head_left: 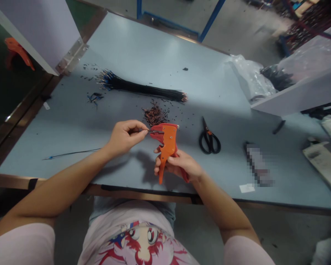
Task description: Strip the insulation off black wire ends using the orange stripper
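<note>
My right hand [182,163] is wrapped round the handles of an orange and red wire stripper [169,138], held up over the near part of the table. In a pinch, my left hand [128,137] grips a thin black wire [81,151] close to its end, which reaches the red jaws. The wire runs back past the left wrist, and a blue piece shows at its far end on the left. Just beyond the stripper lies a heap of copper-coloured and black scraps [154,115]. A long bundle of black wires [146,88] rests farther back, with blue pieces at its left end.
Black-handled scissors [209,141] lie right of the stripper. A few loose blue-tipped pieces [94,98] lie at left. Upright panels [41,33] stand at the table's left and right [298,92]. Clear plastic bags [253,77] are at the right, and a small white label [247,188] lies near the front edge.
</note>
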Tool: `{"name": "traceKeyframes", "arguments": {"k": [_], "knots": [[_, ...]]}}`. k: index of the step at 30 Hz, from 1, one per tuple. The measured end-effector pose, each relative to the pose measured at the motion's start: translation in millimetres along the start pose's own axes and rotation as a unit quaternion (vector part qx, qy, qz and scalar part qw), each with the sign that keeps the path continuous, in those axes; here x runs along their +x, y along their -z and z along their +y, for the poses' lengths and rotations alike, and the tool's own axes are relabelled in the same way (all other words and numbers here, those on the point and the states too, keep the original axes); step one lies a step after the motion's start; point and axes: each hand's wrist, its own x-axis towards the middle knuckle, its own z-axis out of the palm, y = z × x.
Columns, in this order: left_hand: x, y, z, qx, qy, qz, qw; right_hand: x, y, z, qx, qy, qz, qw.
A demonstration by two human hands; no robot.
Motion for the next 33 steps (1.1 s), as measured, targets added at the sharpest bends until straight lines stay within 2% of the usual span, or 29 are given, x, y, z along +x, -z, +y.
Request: {"name": "traceKeyframes", "arguments": {"k": [18,24,33], "knots": [[-2.9,-1.1,1.5,0.021,-0.007,-0.04,0.999,-1.5,-3.9,-0.2,-0.015,0.006,-0.001,1.0],[-3.0,-2.1,2.3,0.004,-0.003,-0.028,1.0,-1.7,-4.3,-0.8,-0.015,0.007,0.012,1.0],[-4.0,-4.0,0.5,-0.009,0.006,-0.025,1.0,-1.9,-6.4,-1.2,-0.015,0.001,0.0,1.0]]}}
